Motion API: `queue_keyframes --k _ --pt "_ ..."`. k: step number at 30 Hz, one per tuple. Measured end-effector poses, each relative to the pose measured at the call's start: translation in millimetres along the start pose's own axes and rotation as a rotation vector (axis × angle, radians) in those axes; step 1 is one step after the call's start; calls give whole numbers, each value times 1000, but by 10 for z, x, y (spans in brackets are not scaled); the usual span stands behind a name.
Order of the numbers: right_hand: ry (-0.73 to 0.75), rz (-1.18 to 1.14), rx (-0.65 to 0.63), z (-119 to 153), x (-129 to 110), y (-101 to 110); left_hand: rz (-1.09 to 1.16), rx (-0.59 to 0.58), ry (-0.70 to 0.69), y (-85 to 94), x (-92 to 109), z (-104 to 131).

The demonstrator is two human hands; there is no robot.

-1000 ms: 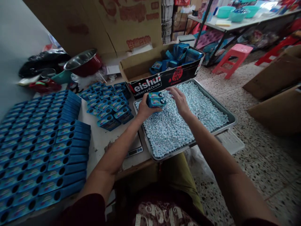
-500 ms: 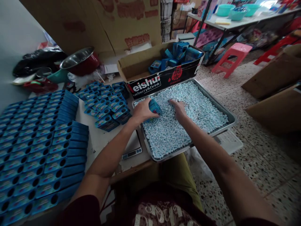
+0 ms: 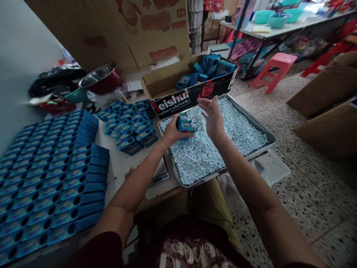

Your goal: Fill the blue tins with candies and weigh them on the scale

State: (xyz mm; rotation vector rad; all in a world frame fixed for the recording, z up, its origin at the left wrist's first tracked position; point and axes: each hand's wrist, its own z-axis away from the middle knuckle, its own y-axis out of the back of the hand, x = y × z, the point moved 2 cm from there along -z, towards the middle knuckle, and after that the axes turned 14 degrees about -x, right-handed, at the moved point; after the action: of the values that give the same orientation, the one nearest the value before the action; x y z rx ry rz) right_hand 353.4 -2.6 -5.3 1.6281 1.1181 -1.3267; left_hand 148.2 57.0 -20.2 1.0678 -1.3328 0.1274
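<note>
While speckled floor (image 3: 312, 190) flanks the table (image 3: 118, 163), left fingers (image 3: 184, 135) clamp boxes (image 3: 185, 125) over pellets (image 3: 196, 163), right fingers (image 3: 215, 105) apart.

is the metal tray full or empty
Well filled: pale pellets cover the metal tray, leaving mainly its rim and walls bare.

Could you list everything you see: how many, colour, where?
Tray: one, silver, centre
Pellets: too many to count, pale blue-white, in tray
Held boxes: apparently two, blue, above tray
Stacked boxes: dozens, blue, left
Loose boxes: many, blue, left of tray
Carton: one, black and brown, behind tray
Carton boxes: several, blue, inside
Scale: one, grey, left of tray
Pot: one, red, back left
Basins: at least three, turquoise, far table
Stool: at least one, pink, floor at right
Cardboard: several, brown, back and right
Left hand: one, around held boxes
Right hand: one, above tray
</note>
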Motion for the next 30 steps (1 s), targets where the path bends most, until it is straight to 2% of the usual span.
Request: queue_keyframes --k 2,4,7,10,12,15,18,20,22,24,26,27,29,30 --pt "-37 170 53 -8 147 253 65 5 -32 -4 -38 -27" --pt "-104 344 49 31 307 412 93 32 -46 14 -67 -58" --pt "-112 672 -83 143 480 438 147 37 -67 67 -117 -75" --pt "-67 884 -286 272 546 286 283 16 -47 149 -215 -19" --pt "-38 976 -350 362 521 150 363 -24 -47 210 -289 49" --pt "24 1112 -416 511 417 -83 334 -94 -88 287 -366 146" --pt "62 1233 -604 633 360 -308 291 -124 -109 332 -396 187" --pt "38 1245 -668 629 384 -389 282 -108 -116 356 -382 179" --pt "-74 1156 -575 528 445 -382 228 -59 -124 389 -339 153" --pt "-245 895 -367 373 509 -315 95 -14 -104 423 -276 120" --pt "-379 422 -193 239 540 -260 -92 -17 -29 434 -213 85" --pt "-404 140 -145 193 530 -258 -181 -33 17 427 -185 68" --pt "-355 -388 -109 143 443 -299 -312 -77 94 384 -131 38" --pt "-290 -579 -106 136 372 -331 -349 -91 118 352 -100 25"
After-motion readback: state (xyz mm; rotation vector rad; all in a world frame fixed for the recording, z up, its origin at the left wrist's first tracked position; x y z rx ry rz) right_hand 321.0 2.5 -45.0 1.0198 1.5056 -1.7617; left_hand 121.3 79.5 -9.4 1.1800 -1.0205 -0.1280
